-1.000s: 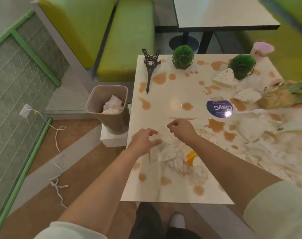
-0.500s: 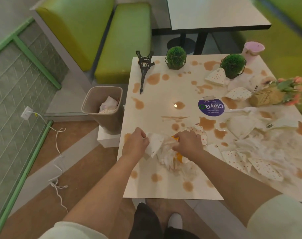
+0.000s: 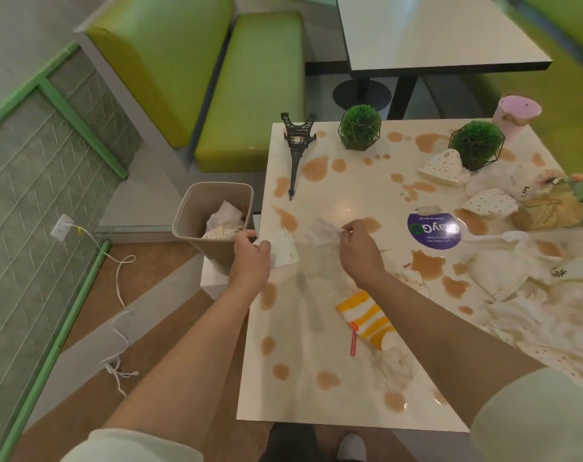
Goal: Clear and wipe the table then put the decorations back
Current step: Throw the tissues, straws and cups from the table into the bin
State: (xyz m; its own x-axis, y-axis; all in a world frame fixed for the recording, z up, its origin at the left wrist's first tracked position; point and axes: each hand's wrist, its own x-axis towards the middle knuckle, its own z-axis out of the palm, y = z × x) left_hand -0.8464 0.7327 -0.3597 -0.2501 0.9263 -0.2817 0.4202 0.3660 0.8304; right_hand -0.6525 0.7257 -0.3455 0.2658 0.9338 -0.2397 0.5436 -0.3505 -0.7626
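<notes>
Hands have lifted litter off the surface [image 3: 316,388]: left hand [image 3: 250,258] grips paper [image 3: 283,250] beside the bin [image 3: 196,225], right hand [image 3: 356,251] pinches tissue [image 3: 321,230]. Clearing continues.

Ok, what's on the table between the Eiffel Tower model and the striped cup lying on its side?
In the head view, between the tower model and the striped cup: brown spill patches and both hands holding paper scraps.

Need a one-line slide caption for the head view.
Both hands carry crumpled paper toward the bin: left hand grips a wrapper, right hand pinches a tissue over the stained table.
</notes>
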